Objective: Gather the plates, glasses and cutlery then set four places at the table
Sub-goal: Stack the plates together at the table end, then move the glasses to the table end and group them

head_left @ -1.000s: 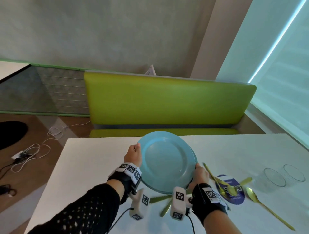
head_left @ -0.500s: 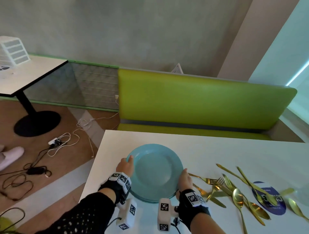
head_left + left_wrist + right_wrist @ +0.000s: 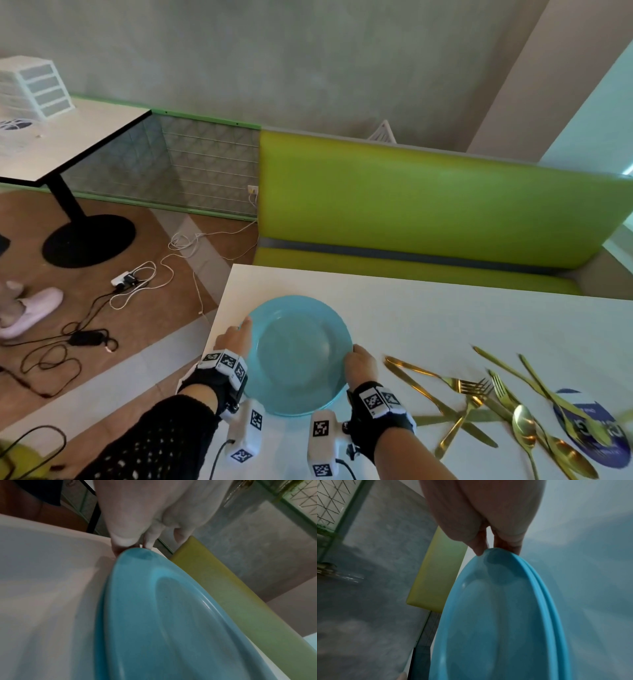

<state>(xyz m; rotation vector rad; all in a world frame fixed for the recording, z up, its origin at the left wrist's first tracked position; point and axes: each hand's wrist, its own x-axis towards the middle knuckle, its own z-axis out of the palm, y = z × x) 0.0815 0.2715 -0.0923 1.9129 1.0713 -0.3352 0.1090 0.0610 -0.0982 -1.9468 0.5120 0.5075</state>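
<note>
A stack of light blue plates (image 3: 296, 354) is near the left end of the white table (image 3: 445, 315). My left hand (image 3: 236, 337) grips the stack's left rim, thumb on top (image 3: 123, 539). My right hand (image 3: 359, 363) grips the right rim (image 3: 496, 553), where two plate edges show. Whether the stack touches the table I cannot tell. Gold cutlery (image 3: 479, 394), knives, forks and spoons, lies scattered on the table to the right of the plates.
A blue round sticker (image 3: 589, 431) lies under some cutlery at the right. A green bench (image 3: 428, 212) runs along the table's far side. The table's left edge is close to the plates; beyond it are cables (image 3: 130, 284) on the floor and another table (image 3: 68, 144).
The plates, held in both hands, have come leftward along the table and lower, toward its left end. The view has swung left; the glasses have gone out of sight.
</note>
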